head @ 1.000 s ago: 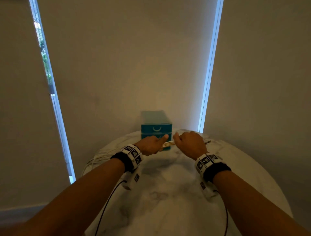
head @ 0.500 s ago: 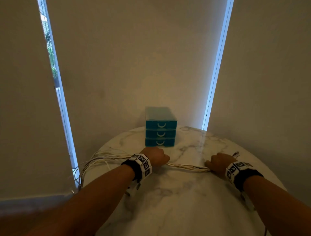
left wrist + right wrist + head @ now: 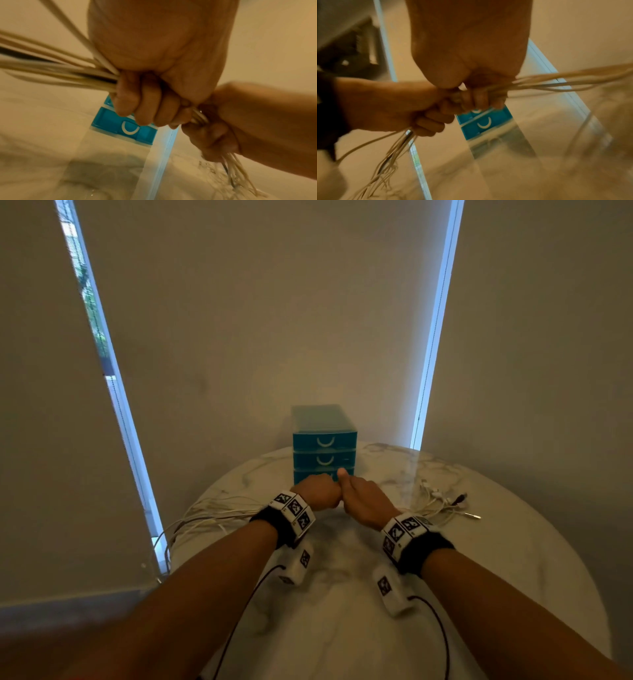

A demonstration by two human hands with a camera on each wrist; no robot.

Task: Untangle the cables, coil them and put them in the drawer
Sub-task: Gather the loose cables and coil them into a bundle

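Observation:
A bundle of white cables (image 3: pixel 219 508) lies across the round marble table (image 3: pixel 513 559); its plug ends (image 3: pixel 442 501) spread out on the right. My left hand (image 3: pixel 317 496) and right hand (image 3: pixel 363 498) meet fist to fist in front of the teal three-drawer unit (image 3: pixel 323 443), all drawers closed. In the left wrist view my left hand (image 3: pixel 147 105) grips the cables (image 3: pixel 60 73) in curled fingers, with the right hand (image 3: pixel 240 121) beside it. In the right wrist view my right hand (image 3: pixel 476 97) grips the same cables (image 3: pixel 573 78), touching the left hand (image 3: pixel 393 108).
Loops of cable hang over the table's left edge (image 3: pixel 171 539). Beige blinds stand close behind the table, with bright window gaps on the left (image 3: pixel 113 392) and right (image 3: pixel 435 337). Black wrist-camera leads trail along both forearms.
Half a second ago my hands were apart with the bundle stretched between them. Now the right hand has come back left to touch the left hand before the drawers.

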